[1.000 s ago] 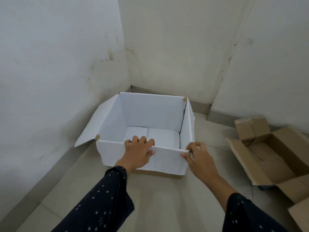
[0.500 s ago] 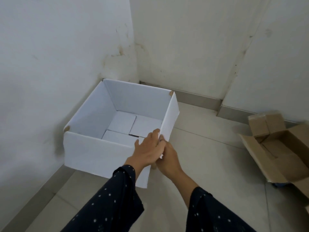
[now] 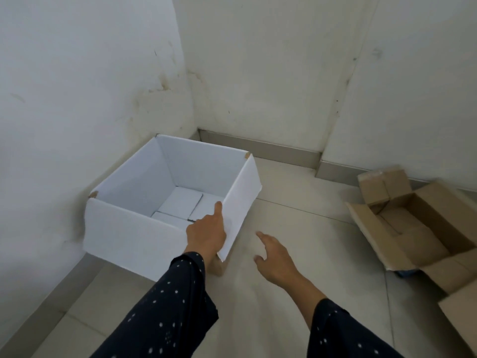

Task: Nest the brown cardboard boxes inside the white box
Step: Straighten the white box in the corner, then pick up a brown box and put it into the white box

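The white box [image 3: 134, 239] stands open on the floor against the left wall, with its flaps upright and only its white bottom panels visible inside. My left hand [image 3: 206, 233] grips its near right corner, the index finger lying along the top edge of the right side. My right hand [image 3: 273, 259] hovers over the floor just right of that corner, fingers apart and holding nothing. A brown cardboard box [image 3: 418, 228] lies open at the right with its flaps spread out. Part of another brown cardboard box [image 3: 462, 316] shows at the lower right edge.
White walls meet in a corner behind the white box, with a grey skirting [image 3: 260, 148] along the base. Bare tiled floor [image 3: 296, 208] lies between the white box and the brown boxes.
My right hand has let go of the white box's near right corner and moved right, opening over the floor. My left hand stays at that corner.
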A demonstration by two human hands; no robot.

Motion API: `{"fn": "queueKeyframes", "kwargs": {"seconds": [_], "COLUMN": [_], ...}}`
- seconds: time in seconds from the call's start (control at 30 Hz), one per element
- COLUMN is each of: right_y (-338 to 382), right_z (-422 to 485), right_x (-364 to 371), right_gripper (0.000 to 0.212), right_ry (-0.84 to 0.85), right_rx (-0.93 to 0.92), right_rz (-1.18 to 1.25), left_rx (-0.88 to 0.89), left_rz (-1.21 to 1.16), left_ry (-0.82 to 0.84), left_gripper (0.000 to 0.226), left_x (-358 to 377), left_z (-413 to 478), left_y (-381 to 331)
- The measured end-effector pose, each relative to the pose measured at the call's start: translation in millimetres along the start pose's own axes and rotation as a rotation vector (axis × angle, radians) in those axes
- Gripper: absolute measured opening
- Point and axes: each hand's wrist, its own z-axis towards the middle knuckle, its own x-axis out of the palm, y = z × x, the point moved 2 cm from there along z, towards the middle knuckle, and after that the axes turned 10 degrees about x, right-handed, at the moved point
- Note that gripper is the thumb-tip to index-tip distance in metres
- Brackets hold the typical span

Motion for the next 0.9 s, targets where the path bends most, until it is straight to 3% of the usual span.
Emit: {"fn": "queueKeyframes", "kwargs": {"seconds": [0.1, 0.17, 0.23, 0.3, 0.4, 0.53, 0.77, 0.9], "right_y": [-16.7, -31.7, -48.7, -70.1, -110.1, -170.4, -263.9, -309.4], "right_z": [-3.0, -7.5, -13.3, -19.9, -28.5, -36.9, -26.5, -5.4], "right_x": [-17.0, -33.1, -50.7, -71.4, -107.4, -162.0, -220.9, -229.1], "right_gripper": [0.064, 0.064, 0.063, 0.062, 0.061, 0.055, 0.056, 0.068], "right_ry": [-0.024, -0.063, -0.1, -0.151, -0.219, -0.278, -0.346, -0.275], "right_rx": [0.007, 0.009, 0.031, 0.064, 0.123, 0.231, 0.354, 0.446], "right_rz": [-0.064, -0.117, -0.176, -0.255, -0.348, -0.383, -0.404, -0.43], "left_rx": [-0.09, -0.106, -0.033, 0.139, 0.356, 0.452, 0.522, 0.465], "left_rz": [0.035, 0.227, 0.457, 0.545, 0.444, 0.362, 0.341, 0.254], "left_ry": [0.021, 0.008, -0.055, -0.121, -0.16, -0.053, 0.139, 0.116], "left_gripper": [0.053, 0.06, 0.076, 0.086, 0.081, 0.08, 0.079, 0.075], "left_x": [-2.6, -3.6, -1.7, 7.3, 34.2, 73.7, 138.9, 150.8], "left_z": [2.5, 0.8, -0.8, -0.8, -1.7, -3.6, -10.0, 5.5], "left_y": [13.3, 12.9, -1.5, -34.5, -99.0, -182.8, -245.6, -265.4]}}
